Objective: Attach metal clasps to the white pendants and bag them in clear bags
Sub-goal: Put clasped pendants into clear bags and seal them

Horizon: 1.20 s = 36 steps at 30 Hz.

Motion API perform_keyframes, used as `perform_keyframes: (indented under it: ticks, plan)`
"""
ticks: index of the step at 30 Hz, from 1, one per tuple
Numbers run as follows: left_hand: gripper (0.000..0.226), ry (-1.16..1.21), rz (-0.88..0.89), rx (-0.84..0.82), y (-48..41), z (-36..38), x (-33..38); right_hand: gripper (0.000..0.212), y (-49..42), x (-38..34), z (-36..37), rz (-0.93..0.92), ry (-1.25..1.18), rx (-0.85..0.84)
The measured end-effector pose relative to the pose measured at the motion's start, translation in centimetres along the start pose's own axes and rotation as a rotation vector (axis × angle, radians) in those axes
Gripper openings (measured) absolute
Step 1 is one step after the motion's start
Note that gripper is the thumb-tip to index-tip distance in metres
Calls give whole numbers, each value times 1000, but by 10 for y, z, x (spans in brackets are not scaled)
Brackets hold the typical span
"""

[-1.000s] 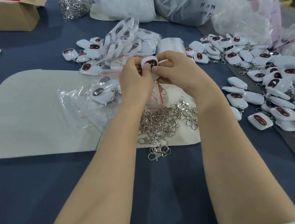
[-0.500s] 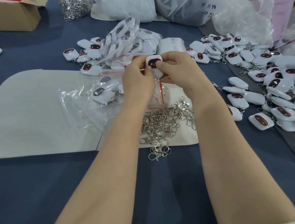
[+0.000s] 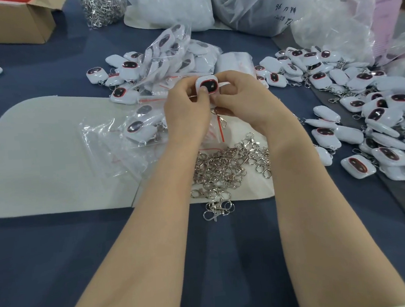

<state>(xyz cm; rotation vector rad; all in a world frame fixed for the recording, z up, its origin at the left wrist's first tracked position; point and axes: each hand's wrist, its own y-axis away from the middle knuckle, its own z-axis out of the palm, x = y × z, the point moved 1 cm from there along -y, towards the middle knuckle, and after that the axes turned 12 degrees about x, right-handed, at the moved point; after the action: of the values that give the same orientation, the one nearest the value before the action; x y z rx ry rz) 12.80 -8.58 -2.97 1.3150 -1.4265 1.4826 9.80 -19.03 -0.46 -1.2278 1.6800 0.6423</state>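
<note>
Pendant (image 3: 207, 85) under work: white, rounded, with a dark red-rimmed window facing the camera. It is held up off the table between both hands, above the far edge of the pale mat (image 3: 39, 154).

Left hand (image 3: 186, 111): fingers curled, thumb and forefinger pinching the pendant's left side.

Right hand (image 3: 243, 101): fingers curled, forefinger over the pendant's top right corner, thumb at its lower edge.

One metal clasp (image 3: 222, 120) hangs just below the pendant, between the two hands. Whether it is already joined to the pendant cannot be told, since the thumbs cover the junction.

Heap of loose clasps (image 3: 224, 168) lies on the mat's near edge between the forearms, a few spilling onto the blue tablecloth (image 3: 59, 261). Flat clear bags (image 3: 103, 139) with red seal strips lie on the mat to the left of the hands, with a bagged pendant (image 3: 137, 129) just beside them. Stack of bagged pendants (image 3: 179, 55) sits behind the hands. Unbagged pendants (image 3: 375, 120), many with clasps fitted, are spread along the right side. Cardboard box (image 3: 12, 23) stands at far left, and large plastic sacks (image 3: 170, 8) line the far edge.
</note>
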Motion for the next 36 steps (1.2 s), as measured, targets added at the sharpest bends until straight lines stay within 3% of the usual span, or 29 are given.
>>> perform_keyframes:
  ticks: [10, 15, 28, 36]
  plan:
    - [15, 123, -226, 31, -3, -3, 0, 22, -1, -1, 5, -78, 69, -41]
    - [9, 173, -222, 21, 1, -3, 5, 9, -4, 2, 4, -51, 54, -30]
    - [20, 205, -234, -18, 1, -4, 7, 9, -3, 4, 1, -44, -32, 7]
    - [27, 185, -277, 141, 1, -10, 8, 10, -6, 3, 10, 20, 2, 19]
